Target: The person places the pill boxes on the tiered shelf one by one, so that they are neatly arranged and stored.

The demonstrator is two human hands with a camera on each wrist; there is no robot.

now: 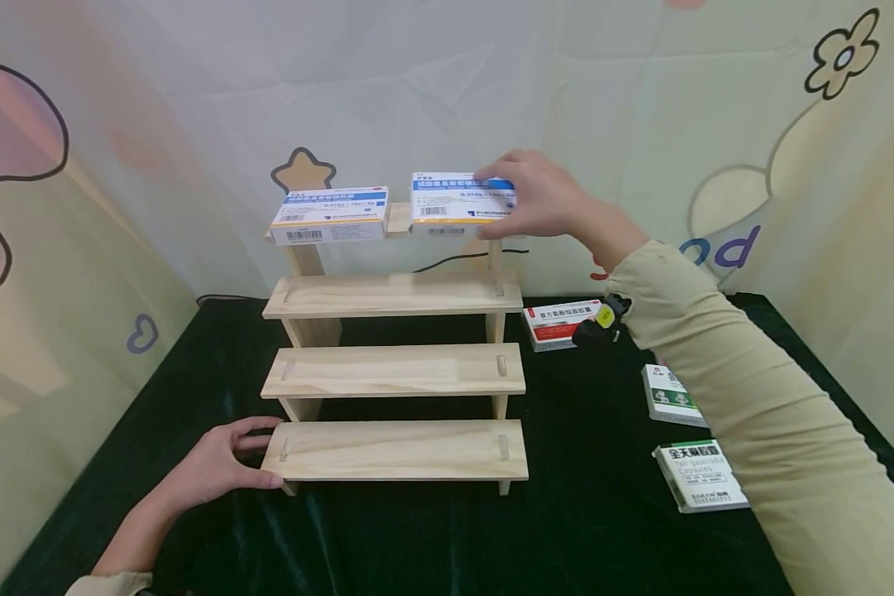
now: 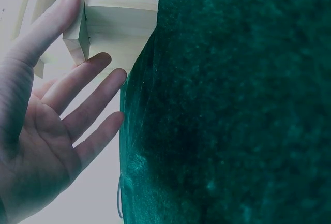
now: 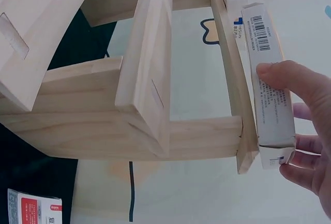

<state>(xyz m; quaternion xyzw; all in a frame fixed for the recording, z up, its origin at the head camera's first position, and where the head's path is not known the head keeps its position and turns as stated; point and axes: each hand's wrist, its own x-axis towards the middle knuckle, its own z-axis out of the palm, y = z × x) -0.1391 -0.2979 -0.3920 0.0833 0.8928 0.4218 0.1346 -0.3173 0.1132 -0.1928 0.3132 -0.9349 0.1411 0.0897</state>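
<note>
We see the right hand (image 1: 540, 199) pinching a blue-and-white box (image 1: 447, 199), upper centre, at the top shelf (image 1: 398, 220); whether it touches wood we cannot tell | left hand (image 1: 219, 465), lower left, grips the bottom shelf (image 1: 402, 451) between thumb and fingers | right of frame, a sleeve (image 1: 760, 406) partly hides two boxes (image 1: 700, 476)

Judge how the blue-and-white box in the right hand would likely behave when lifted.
The blue-and-white box is probably light, since the right hand holds it near just one end. It likely keeps its shape: its faces look flat and its edges straight. With those flat sides, it seems more apt to slide than roll.
</note>
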